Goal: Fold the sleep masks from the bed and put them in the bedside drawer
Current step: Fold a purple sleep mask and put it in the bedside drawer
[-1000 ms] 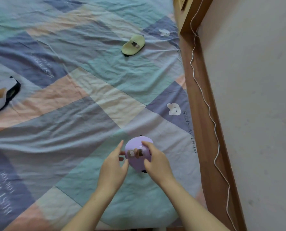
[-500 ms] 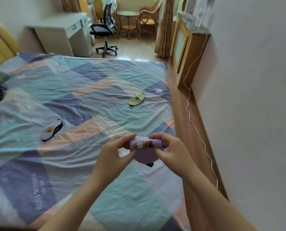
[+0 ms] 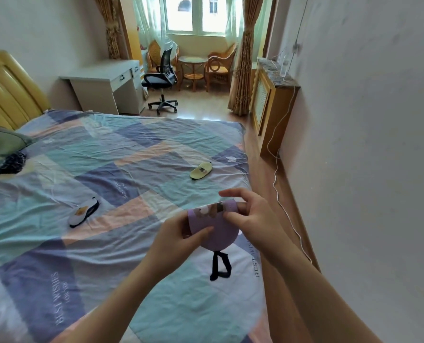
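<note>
A purple sleep mask folded in half hangs in the air above the bed's right side, its black strap dangling below. My left hand pinches its left edge and my right hand grips its top right corner. A yellow-green sleep mask lies folded on the bedspread further away near the right edge. A white and black sleep mask lies on the bed to the left. No bedside drawer is in sight.
The yellow headboard and a green pillow are at the left. Beyond the bed stand a white desk, an office chair and wicker chairs. A wooden radiator cabinet and a white cable run along the right wall.
The purple mask has been lifted off the bed and is held higher in both hands. The view has tilted up from the bedspread to take in the room.
</note>
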